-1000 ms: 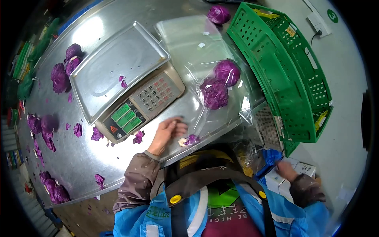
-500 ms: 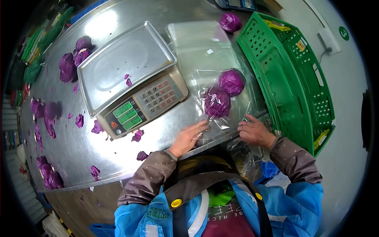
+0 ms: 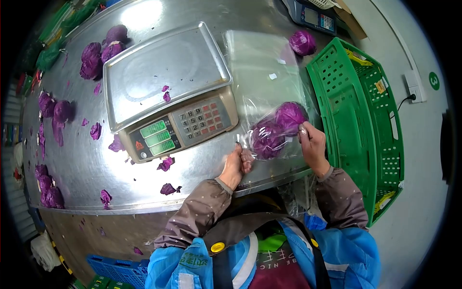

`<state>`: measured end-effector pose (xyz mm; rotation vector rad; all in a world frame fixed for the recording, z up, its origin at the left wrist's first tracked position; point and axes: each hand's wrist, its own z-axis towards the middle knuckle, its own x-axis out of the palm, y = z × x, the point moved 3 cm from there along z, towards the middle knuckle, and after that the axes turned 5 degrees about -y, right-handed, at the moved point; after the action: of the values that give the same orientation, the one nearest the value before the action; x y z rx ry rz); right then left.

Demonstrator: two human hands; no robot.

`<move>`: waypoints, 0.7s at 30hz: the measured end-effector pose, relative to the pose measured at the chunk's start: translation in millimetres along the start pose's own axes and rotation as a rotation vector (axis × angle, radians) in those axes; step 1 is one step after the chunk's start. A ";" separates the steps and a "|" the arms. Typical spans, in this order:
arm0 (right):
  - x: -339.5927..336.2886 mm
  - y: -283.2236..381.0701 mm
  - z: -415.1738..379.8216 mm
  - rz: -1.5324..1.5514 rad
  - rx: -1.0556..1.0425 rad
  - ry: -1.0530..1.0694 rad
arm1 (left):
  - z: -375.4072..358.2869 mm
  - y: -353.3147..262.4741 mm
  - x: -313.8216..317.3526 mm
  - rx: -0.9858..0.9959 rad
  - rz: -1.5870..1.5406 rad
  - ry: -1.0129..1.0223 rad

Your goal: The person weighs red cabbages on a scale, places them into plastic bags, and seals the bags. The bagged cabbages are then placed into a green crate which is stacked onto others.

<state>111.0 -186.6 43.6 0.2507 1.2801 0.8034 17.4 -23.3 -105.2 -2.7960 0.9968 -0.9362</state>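
Note:
Two heads of red cabbage lie close together by the table's front edge: the nearer red cabbage [image 3: 267,140] is inside a clear plastic bag [image 3: 284,153], and a second red cabbage [image 3: 290,117] sits against it to the upper right, with film around it too. My left hand [image 3: 234,165] is closed on the left side of the bag, thumb pointing up. On the other side my right hand [image 3: 314,148] pinches the bag between thumb and fingers, right beside the second cabbage. A stack of flat clear bags [image 3: 260,67] lies beyond the cabbages.
A weighing scale [image 3: 168,77] stands to the left. Several cabbages [image 3: 91,60] and loose purple leaves [image 3: 166,164] lie on the metal table [image 3: 86,164]. At the right is a green crate [image 3: 351,130]. One more cabbage [image 3: 302,43] rests near a blue device [image 3: 310,17].
Both hands, apart and looser before, have closed on the bag's sides. My right hand has moved up beside the second cabbage. The camera view has shifted slightly.

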 end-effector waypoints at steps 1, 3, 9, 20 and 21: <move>-0.4 -2.0 1.6 0.002 -0.001 0.004 | -0.8 0.8 4.3 -0.062 0.030 -0.019; -4.6 -2.9 2.1 -0.260 -0.086 -0.096 | -2.1 2.7 14.4 -0.137 0.105 -0.039; 5.9 -52.4 -2.8 -0.079 0.025 -0.124 | 9.6 6.2 17.6 -0.303 0.245 0.083; 22.4 -112.0 -7.7 0.387 0.160 -0.020 | 16.3 8.9 34.2 0.010 0.805 0.047; 22.4 -114.0 -8.0 0.454 0.206 -0.013 | 18.0 9.0 36.9 0.117 0.910 0.064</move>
<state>149.9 -254.9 -42.3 0.7294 1.3123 1.0497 44.9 -55.0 -102.3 -1.8428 1.8724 -0.8700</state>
